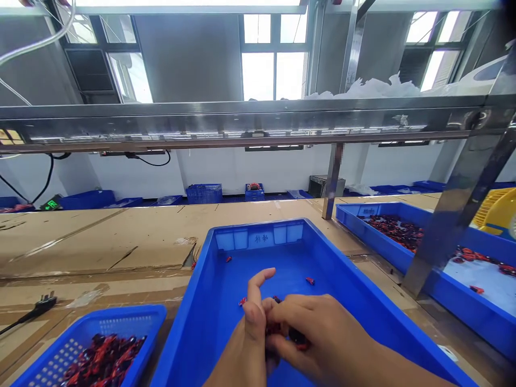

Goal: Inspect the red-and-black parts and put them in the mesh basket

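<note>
Resting on cardboard (133, 228) (windows (258, 75) beyond) is a tray (278, 257).

In the lower centre of the frame, my right hand (326, 336) pinches small red-and-black pieces (299, 338) against my left hand (248, 338), one finger of which points up. Both are above a long blue tray (274, 263) with a few loose pieces (309, 280) on its floor. At lower left sits a blue basket (129, 325) of similar pieces; at right, behind a slanting metal post (455, 204), another blue tray (374, 242) holds more. A metal beam (201, 124) crosses the upper part.
</note>
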Motion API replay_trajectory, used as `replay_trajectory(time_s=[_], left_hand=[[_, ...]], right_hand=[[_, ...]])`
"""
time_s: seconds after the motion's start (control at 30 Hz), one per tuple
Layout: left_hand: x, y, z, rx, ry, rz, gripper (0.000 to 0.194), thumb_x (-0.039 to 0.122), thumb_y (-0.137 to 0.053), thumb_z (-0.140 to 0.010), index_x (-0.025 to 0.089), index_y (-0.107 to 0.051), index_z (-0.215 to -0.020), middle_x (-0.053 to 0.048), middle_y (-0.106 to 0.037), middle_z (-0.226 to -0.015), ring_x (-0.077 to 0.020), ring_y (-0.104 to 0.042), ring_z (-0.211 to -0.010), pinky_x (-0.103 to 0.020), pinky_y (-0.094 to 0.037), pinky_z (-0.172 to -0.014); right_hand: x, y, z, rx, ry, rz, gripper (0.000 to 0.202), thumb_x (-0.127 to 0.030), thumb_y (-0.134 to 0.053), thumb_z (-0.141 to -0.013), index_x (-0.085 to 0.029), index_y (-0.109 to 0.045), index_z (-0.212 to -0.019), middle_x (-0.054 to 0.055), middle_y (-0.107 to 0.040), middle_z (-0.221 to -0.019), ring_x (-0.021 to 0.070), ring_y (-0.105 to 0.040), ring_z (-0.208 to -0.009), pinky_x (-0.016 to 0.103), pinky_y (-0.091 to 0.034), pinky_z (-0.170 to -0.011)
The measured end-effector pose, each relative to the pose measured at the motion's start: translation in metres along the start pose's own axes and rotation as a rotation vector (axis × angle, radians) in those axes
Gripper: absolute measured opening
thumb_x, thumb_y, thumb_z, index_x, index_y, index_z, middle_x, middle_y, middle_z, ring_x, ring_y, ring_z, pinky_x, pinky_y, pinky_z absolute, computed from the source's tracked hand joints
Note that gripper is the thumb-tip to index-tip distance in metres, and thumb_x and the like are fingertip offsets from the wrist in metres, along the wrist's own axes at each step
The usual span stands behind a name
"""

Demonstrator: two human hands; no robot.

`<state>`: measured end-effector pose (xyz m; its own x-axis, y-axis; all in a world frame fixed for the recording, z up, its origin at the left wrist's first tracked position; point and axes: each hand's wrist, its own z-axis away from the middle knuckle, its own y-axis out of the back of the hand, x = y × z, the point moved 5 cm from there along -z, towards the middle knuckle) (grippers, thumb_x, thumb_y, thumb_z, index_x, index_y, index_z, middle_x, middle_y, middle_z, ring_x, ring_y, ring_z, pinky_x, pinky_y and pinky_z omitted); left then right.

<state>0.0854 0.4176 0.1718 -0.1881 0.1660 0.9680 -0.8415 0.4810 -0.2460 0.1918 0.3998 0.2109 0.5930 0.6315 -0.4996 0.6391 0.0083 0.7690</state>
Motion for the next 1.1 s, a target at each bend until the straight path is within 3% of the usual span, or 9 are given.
replay_trajectory(time_s=[0.23,0.4,0.47,0.53,0.6,0.7,0.8,0.97,1.1], left_hand=[[0.005,-0.005,-0.001,-0.057,0.082,0.032,0.077,0.083,-0.020,-0.080,0.025,-0.032,-0.130,0.003,-0.046,-0.073,-0.0077,-0.033,-0.046,-0.017,-0.014,-0.037],[0.002,-0.004,-0.007,-0.111,0.200,0.235,0.060,0.070,-0.035,-0.081,0.023,-0.040,-0.118,0.002,-0.048,-0.070,-0.0088,-0.033,-0.046,-0.015,-0.019,-0.033],[0.000,-0.004,-0.008,-0.092,0.244,0.361,0.040,0.047,-0.048,-0.077,0.022,-0.045,-0.108,0.001,-0.047,-0.071,-0.0082,-0.033,-0.045,-0.015,-0.017,-0.032],[-0.004,-0.003,-0.008,-0.054,0.306,0.439,0.043,0.015,-0.054,-0.055,0.020,-0.049,-0.098,0.002,-0.046,-0.072,-0.0062,-0.031,-0.044,-0.015,-0.014,-0.031],[-0.008,0.000,-0.008,0.019,0.383,0.471,0.059,0.002,-0.047,-0.036,0.017,-0.052,-0.094,0.002,-0.044,-0.073,-0.0044,-0.029,-0.043,-0.014,-0.013,-0.032],[-0.013,0.006,-0.009,0.128,0.451,0.528,0.058,0.000,-0.047,-0.042,0.014,-0.052,-0.097,0.002,-0.042,-0.072,-0.0045,-0.031,-0.044,-0.013,-0.015,-0.032],[-0.015,0.015,-0.014,0.201,0.470,0.577,0.052,0.003,-0.048,-0.053,0.015,-0.049,-0.103,0.001,-0.043,-0.072,-0.0064,-0.042,-0.049,-0.013,-0.032,-0.038],[-0.016,0.024,-0.019,0.236,0.471,0.619,0.028,0.019,-0.051,-0.078,0.015,-0.050,-0.106,-0.001,-0.048,-0.073,-0.0108,-0.052,-0.057,-0.023,-0.052,-0.061],[-0.015,0.018,-0.018,0.186,0.473,0.582,0.032,0.044,-0.047,-0.088,0.015,-0.053,-0.101,-0.003,-0.050,-0.068,-0.0146,-0.049,-0.050,-0.022,-0.041,-0.045]], right_hand=[[-0.002,0.005,0.003,0.132,0.122,0.058,0.010,-0.018,-0.063,-0.085,-0.023,-0.068,-0.093,-0.004,-0.070,-0.071,0.0106,-0.061,-0.061,0.021,-0.039,-0.057],[0.009,0.003,0.001,0.088,-0.020,0.035,0.012,-0.026,-0.062,-0.088,-0.026,-0.070,-0.096,-0.002,-0.072,-0.075,0.0128,-0.063,-0.063,0.022,-0.041,-0.058],[0.016,0.008,0.000,0.159,-0.124,-0.050,0.010,-0.030,-0.065,-0.086,-0.025,-0.071,-0.092,-0.001,-0.070,-0.073,0.0127,-0.060,-0.061,0.023,-0.042,-0.058],[0.027,0.013,-0.002,0.243,-0.291,-0.286,0.011,-0.033,-0.067,-0.084,-0.022,-0.069,-0.086,-0.002,-0.065,-0.064,0.0111,-0.054,-0.053,0.022,-0.040,-0.052],[0.040,0.012,-0.001,0.264,-0.492,-0.686,0.023,-0.040,-0.062,-0.086,-0.020,-0.062,-0.075,-0.005,-0.052,-0.050,0.0082,-0.039,-0.039,0.020,-0.031,-0.037],[0.051,0.007,-0.001,0.263,-0.670,-1.322,0.030,-0.042,-0.050,-0.088,-0.020,-0.051,-0.067,-0.006,-0.042,-0.049,0.0066,-0.026,-0.033,0.017,-0.016,-0.026],[0.054,0.008,-0.002,0.338,-0.640,-1.547,0.021,-0.037,-0.054,-0.085,-0.019,-0.056,-0.075,-0.001,-0.055,-0.066,0.0091,-0.046,-0.044,0.015,-0.022,-0.026],[0.042,-0.013,-0.001,0.117,-0.628,-1.240,0.034,-0.050,-0.055,-0.090,-0.020,-0.054,-0.074,-0.007,-0.048,-0.047,0.0057,-0.029,-0.031,0.016,-0.019,-0.027],[0.019,-0.015,-0.003,0.057,-0.168,-0.403,0.021,-0.041,-0.074,-0.079,-0.022,-0.068,-0.085,-0.001,-0.065,-0.068,0.0121,-0.057,-0.058,0.022,-0.040,-0.052]])
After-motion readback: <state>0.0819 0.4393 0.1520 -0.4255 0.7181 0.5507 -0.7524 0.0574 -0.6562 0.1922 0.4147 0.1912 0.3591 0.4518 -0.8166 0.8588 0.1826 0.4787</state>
